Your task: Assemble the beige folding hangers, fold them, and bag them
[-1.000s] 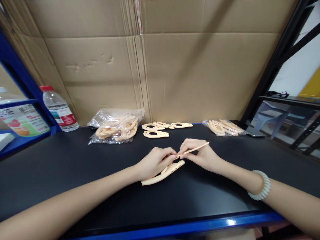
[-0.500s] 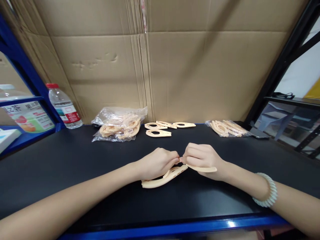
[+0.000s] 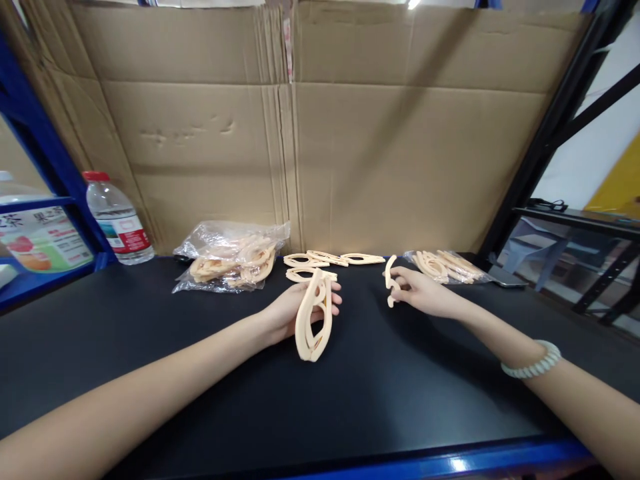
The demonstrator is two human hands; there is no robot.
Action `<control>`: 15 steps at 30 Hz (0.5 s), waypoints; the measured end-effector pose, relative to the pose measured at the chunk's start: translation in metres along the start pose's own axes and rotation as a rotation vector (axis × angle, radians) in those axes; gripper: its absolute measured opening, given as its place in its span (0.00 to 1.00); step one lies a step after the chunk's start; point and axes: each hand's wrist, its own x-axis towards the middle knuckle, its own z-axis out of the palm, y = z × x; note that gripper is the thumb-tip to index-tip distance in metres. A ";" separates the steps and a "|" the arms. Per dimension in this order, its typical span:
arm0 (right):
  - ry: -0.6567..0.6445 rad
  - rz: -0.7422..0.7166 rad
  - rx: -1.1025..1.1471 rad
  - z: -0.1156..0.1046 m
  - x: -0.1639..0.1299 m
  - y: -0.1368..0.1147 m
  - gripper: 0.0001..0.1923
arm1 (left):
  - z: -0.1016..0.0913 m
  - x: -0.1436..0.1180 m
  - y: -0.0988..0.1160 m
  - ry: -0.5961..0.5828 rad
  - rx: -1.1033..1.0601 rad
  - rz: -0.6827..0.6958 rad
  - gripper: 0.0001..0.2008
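Observation:
My left hand (image 3: pixel 286 311) holds a beige folding clothes hanger (image 3: pixel 301 327), raised above the black table. The hanger is folded into a pointed loop, its narrow end up by my fingers. My thumb is hidden behind it, and some fingertips show at its right. To the right, my right hand (image 3: pixel 419 291) pinches a small curved beige hook (image 3: pixel 389 272) between thumb and fingers. The hook stands upright and apart from the hanger. Several folded hangers (image 3: pixel 363 258) lie on the table behind my hands.
A clear plastic bag of beige hangers (image 3: pixel 233 257) lies at the back left, another bag of hangers (image 3: pixel 447 267) at the back right. A water bottle (image 3: pixel 119 220) stands at the left by the blue rack. Behind everything rises a cardboard panel (image 3: pixel 410 153).
My hands were close together over the hanger and have moved apart. The left has lifted and turned the hanger upright; the right has moved right and away with the hook. The view has tilted slightly up.

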 end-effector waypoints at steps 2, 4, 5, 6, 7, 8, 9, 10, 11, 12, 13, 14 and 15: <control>-0.076 0.114 -0.071 -0.002 0.002 0.008 0.23 | -0.003 0.003 0.003 0.081 -0.137 -0.070 0.11; -0.088 0.150 -0.113 -0.002 0.002 0.010 0.26 | -0.005 0.004 0.007 0.117 -0.218 -0.109 0.19; -0.091 0.149 -0.117 -0.001 0.002 0.010 0.25 | -0.005 0.004 0.008 0.120 -0.236 -0.116 0.22; -0.096 0.145 -0.118 0.000 0.002 0.008 0.24 | -0.004 0.003 0.009 0.121 -0.242 -0.119 0.23; -0.101 0.140 -0.125 0.001 0.002 0.007 0.23 | -0.003 0.001 0.009 0.122 -0.242 -0.118 0.21; -0.104 0.136 -0.136 0.002 0.002 0.006 0.22 | -0.002 0.000 0.009 0.121 -0.239 -0.111 0.17; -0.103 0.133 -0.150 0.002 0.001 0.005 0.21 | -0.001 -0.001 0.008 0.120 -0.234 -0.100 0.13; -0.098 0.133 -0.169 0.002 0.001 0.004 0.21 | 0.001 -0.002 0.008 0.120 -0.227 -0.085 0.11; -0.089 0.136 -0.191 0.002 0.001 0.004 0.21 | 0.002 -0.002 0.007 0.119 -0.219 -0.067 0.14; -0.078 0.143 -0.214 0.002 0.000 0.005 0.20 | 0.002 -0.003 0.005 0.116 -0.208 -0.050 0.18; -0.065 0.152 -0.239 0.002 0.000 0.005 0.20 | 0.003 -0.003 0.004 0.113 -0.197 -0.035 0.20; -0.049 0.161 -0.265 0.002 0.000 0.006 0.20 | 0.003 -0.002 0.002 0.109 -0.185 -0.022 0.21; -0.030 0.171 -0.291 0.001 -0.001 0.007 0.21 | 0.003 -0.002 0.001 0.097 -0.173 -0.009 0.20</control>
